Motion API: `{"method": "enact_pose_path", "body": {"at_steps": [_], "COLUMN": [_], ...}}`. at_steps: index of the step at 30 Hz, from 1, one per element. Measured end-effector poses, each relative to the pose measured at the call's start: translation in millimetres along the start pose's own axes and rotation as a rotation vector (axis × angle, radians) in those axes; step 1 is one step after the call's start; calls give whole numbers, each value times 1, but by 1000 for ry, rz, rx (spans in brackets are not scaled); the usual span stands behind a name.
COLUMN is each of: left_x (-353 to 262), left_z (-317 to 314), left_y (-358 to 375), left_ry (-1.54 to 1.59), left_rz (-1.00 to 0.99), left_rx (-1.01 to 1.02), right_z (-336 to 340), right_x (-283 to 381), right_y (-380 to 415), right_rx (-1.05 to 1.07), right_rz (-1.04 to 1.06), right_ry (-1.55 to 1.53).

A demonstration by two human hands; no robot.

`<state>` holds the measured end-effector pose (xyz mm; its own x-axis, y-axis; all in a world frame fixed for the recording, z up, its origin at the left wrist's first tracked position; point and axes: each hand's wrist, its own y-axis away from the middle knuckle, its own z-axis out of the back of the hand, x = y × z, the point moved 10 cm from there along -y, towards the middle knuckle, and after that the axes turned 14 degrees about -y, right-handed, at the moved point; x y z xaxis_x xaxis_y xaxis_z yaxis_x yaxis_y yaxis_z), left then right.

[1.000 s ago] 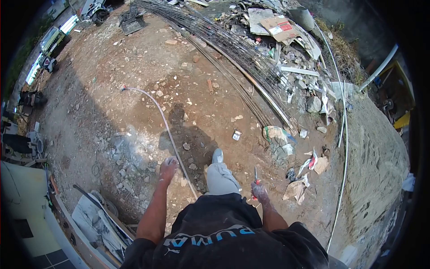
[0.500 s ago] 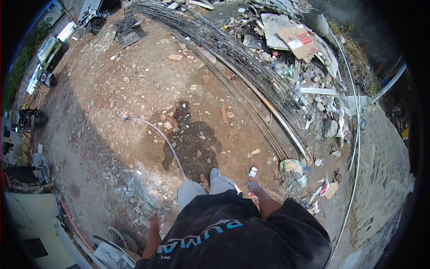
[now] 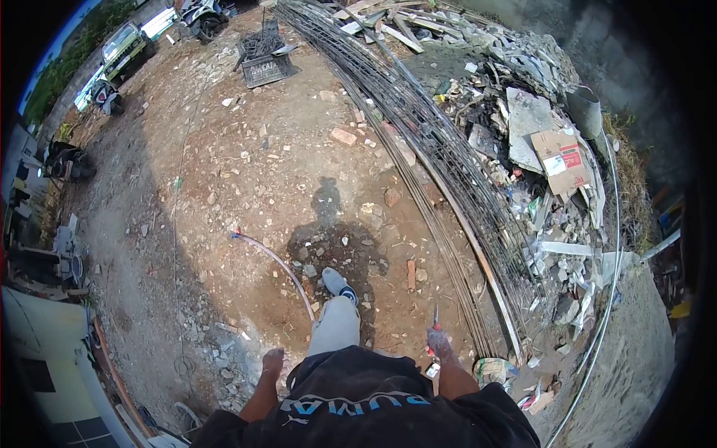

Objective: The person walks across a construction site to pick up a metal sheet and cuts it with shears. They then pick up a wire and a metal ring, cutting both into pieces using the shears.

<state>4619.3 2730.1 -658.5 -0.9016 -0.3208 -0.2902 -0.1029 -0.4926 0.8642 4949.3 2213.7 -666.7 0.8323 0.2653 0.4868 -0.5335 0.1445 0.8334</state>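
My right hand (image 3: pixel 441 344) is closed around a slim tool with a red handle (image 3: pixel 436 326); its thin shaft points forward, and its exact kind is too small to tell. The hand hangs to the right of my leg, above the dirt. My left hand (image 3: pixel 274 363) hangs low at my left side, nothing visible in it, its fingers loosely apart. Between the hands, my grey-trousered leg and grey shoe (image 3: pixel 338 283) are stretched forward. A pale hose (image 3: pixel 280 263) curves over the ground ahead of my left hand.
Long steel rods and rebar cages (image 3: pixel 426 134) lie along the right. Beyond them is a rubble heap with a cardboard box (image 3: pixel 560 162). A black crate (image 3: pixel 265 69) stands ahead. Motorbikes (image 3: pixel 69 160) and a green vehicle (image 3: pixel 123 51) stand at the left. Brick pieces (image 3: pixel 411 274) dot the dirt.
I have stepped forward, one foot now well ahead. Both hands have swung further forward into view, and the ground things have slid lower in the picture.
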Motion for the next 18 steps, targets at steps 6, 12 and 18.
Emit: {"method": "enact_pose_path", "body": {"at_steps": [6, 12, 18], "left_x": [-245, -508, -641], "left_z": [71, 54, -37], "left_y": [-59, -14, -3], "left_ry": [-4, -311, -348], "left_rz": [-244, -702, -880], "left_rx": [-44, -177, 77], "right_z": [-66, -100, -163], "right_x": [3, 164, 305], "right_y": [-40, -19, -39], "right_rx": [223, 98, 74], "right_rz": [841, -78, -5], "right_ry": [1086, -226, -82]}}
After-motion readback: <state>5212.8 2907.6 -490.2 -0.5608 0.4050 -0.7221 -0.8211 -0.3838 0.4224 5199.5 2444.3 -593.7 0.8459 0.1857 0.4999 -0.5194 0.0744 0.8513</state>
